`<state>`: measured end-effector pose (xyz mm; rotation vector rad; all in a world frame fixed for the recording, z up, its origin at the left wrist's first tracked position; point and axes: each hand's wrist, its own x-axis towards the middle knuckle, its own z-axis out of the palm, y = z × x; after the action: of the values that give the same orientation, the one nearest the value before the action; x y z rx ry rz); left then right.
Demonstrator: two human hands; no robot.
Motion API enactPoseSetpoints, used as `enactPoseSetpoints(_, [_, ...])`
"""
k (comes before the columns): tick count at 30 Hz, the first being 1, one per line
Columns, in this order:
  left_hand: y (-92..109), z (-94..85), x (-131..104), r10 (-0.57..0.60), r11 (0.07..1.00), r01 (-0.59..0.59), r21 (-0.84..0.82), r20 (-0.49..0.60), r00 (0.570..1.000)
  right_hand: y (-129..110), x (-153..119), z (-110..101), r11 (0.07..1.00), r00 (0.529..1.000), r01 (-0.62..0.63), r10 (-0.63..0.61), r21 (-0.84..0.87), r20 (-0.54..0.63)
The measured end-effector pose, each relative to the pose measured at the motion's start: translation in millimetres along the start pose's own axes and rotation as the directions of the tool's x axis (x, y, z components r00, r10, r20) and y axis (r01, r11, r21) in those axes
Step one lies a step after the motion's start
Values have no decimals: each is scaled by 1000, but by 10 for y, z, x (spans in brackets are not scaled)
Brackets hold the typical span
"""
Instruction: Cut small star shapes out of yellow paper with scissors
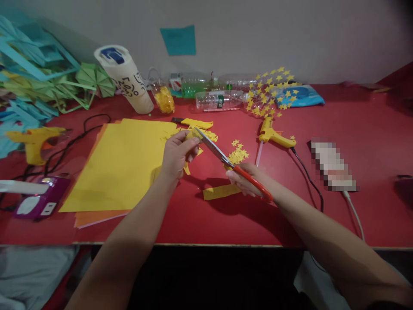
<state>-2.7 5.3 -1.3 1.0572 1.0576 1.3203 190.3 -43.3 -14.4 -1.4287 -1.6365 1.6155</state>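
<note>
Between its thumb and fingers my left hand (179, 151) pinches a small piece of yellow paper (194, 134). My right hand (247, 177) grips the red handles of a pair of scissors (222, 156), whose blade tips lie at that paper. A yellow paper strip (221, 192) rests on the table just below the scissors. Small yellow paper stars (238, 153) form a pile behind my right hand. Yellow scraps (209, 135) lie behind the blades, near a yellow cutter (195, 123). Large yellow sheets (119, 168) are stacked left of my left hand.
On the red table (200, 224) stand a white tumbler (124, 79), plastic bottles (219, 101) and a star-covered object (269, 92). Corded yellow glue guns (274, 137) (34, 140) lie right and left. A phone (334, 165) with a cable is at the right, a purple device (41, 200) at the left.
</note>
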Motion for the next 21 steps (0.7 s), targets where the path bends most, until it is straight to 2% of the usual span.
enactPoseSetpoints(21, [-1, -4, -1, -5, 1000, 5, -2, 6, 1000, -22, -9, 0, 999, 999, -33, 33, -25, -1])
